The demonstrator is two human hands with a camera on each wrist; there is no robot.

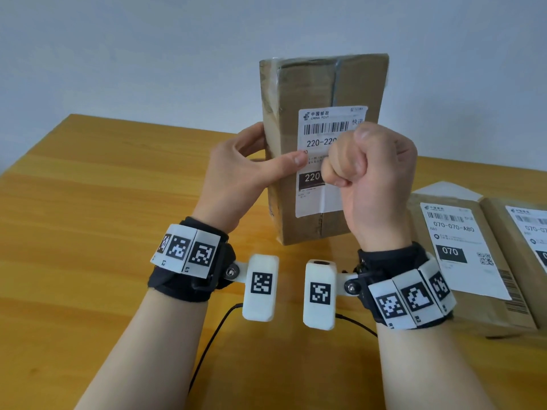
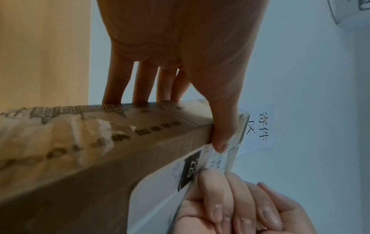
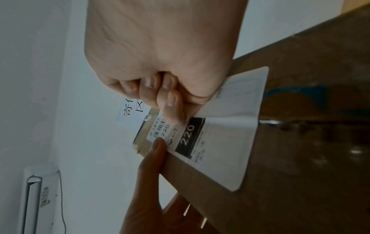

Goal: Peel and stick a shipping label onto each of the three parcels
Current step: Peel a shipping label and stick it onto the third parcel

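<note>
A brown cardboard parcel (image 1: pixel 307 84) stands upright on the wooden table (image 1: pixel 88 217). A white shipping label (image 1: pixel 319 161) marked 220 lies on its front face. My left hand (image 1: pixel 236 173) grips the parcel's left edge, thumb on the label's left margin and fingers behind the box. My right hand (image 1: pixel 373 170) is a closed fist with its knuckles pressing against the label's middle; nothing is held in it. The wrist views show the parcel (image 2: pixel 100 150) (image 3: pixel 300 142), the label (image 2: pixel 160 190) (image 3: pixel 224 150) and the fist on it.
Two more brown parcels (image 1: pixel 461 261) (image 1: pixel 521 238) lie flat at the table's right edge, each with a white label (image 1: pixel 461 250) on top. A white backing sheet (image 1: pixel 450 190) pokes out behind them. A black cable (image 1: pixel 207 350) runs beneath my wrists.
</note>
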